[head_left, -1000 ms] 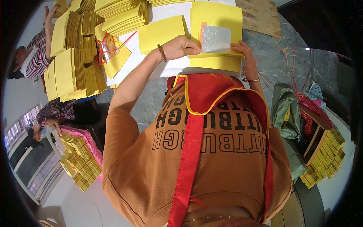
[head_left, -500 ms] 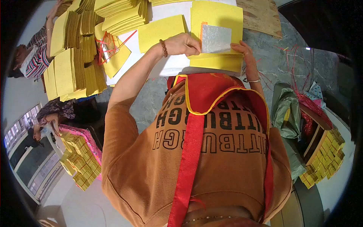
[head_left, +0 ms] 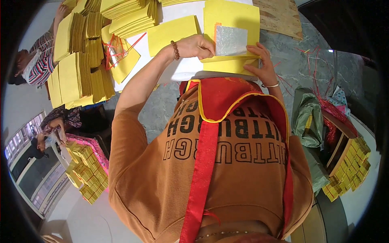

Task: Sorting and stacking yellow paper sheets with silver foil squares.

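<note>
A yellow paper sheet lies before me, with a silver foil rectangle on it and an orange strip along the foil's left side. Its near part is folded up just below the foil. My left hand, wearing a beaded bracelet, is closed in a pinch at the left end of the fold. At the right end, my right hand rests its fingertips beside the foil's corner. Its thumb is spread lower, over the yellow paper near the table edge. Another yellow sheet lies partly behind my left hand.
Tall stacks of yellow paper fill the table's left side, with red ties beside them. A wooden board lies at the far right. Two co-workers are at the left. A green plastic bag and bundled yellow paper sit at the right.
My right hand has spread, its thumb now showing over the near yellow paper. My left hand keeps its pinch at the fold. The co-worker at the lower left has shifted slightly.
</note>
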Motion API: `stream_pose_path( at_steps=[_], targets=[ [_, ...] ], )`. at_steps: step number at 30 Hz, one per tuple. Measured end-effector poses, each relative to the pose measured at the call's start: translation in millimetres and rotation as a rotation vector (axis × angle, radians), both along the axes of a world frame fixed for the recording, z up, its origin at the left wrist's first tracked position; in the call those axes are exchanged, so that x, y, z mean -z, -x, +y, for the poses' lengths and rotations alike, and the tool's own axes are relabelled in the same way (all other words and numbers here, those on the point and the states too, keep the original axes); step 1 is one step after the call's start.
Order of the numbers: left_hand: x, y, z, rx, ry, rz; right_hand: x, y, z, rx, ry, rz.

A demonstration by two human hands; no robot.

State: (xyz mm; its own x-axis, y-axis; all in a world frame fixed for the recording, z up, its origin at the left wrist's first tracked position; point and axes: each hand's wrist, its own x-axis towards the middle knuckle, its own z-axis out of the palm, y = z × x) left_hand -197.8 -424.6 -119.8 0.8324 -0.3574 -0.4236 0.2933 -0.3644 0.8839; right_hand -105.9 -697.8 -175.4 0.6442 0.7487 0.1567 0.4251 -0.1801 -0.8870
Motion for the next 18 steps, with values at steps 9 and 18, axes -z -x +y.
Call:
stream_pose_path(
  at_steps=[9, 18],
  targets=[
    [-9.6, -1.3, -3.6, 0.016, -0.014, 0.014, -0.7, -2.2, -3.7, -0.077, 0.033, 0.028],
    [-6.0, -1.3, -1.6, 0.044, -0.012, 0.015, -1.9, -2.9, -4.5, -0.105, 0.089, -0.023]
  ],
)
